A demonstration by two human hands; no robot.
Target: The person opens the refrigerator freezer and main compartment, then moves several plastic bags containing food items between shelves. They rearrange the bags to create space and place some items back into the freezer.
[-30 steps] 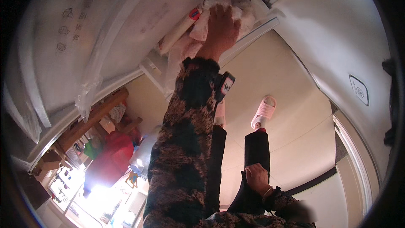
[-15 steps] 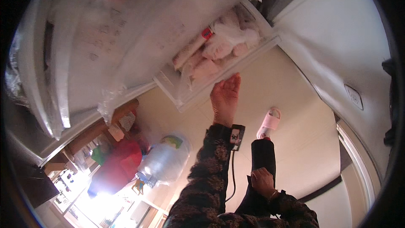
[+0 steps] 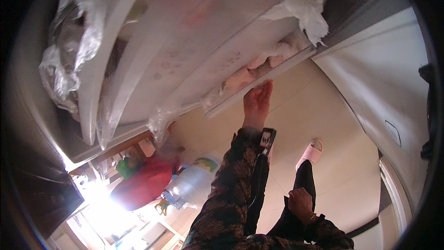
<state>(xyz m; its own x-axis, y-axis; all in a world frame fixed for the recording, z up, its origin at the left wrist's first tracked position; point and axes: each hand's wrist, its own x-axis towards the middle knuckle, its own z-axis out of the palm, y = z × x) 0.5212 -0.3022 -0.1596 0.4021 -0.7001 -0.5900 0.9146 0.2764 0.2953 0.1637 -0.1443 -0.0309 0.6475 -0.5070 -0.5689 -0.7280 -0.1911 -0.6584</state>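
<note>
My left hand [image 3: 257, 102] is open, fingers extended against the front of a translucent freezer drawer [image 3: 240, 95], with a black device on that forearm. Pink and white packaged items [image 3: 272, 62] show inside the drawer, partly covered by the drawers above [image 3: 152, 81]. A torn white plastic bag [image 3: 307, 14] hangs over the drawer's right end. My right hand [image 3: 301, 203] is closed beside my dark trouser leg; what it holds, if anything, is hidden.
The white fridge door [image 3: 379, 92] stands open at the right, above the pale floor [image 3: 342, 166]. A pink slipper [image 3: 309, 154] is on my foot. At lower left are a red bag [image 3: 143, 183], a clear plastic container [image 3: 189, 185] and a brightly lit area.
My left hand has moved from the packages to the drawer's front. The drawer has slid inward, so less of its contents shows. The view has shifted; my right hand stays by my leg.
</note>
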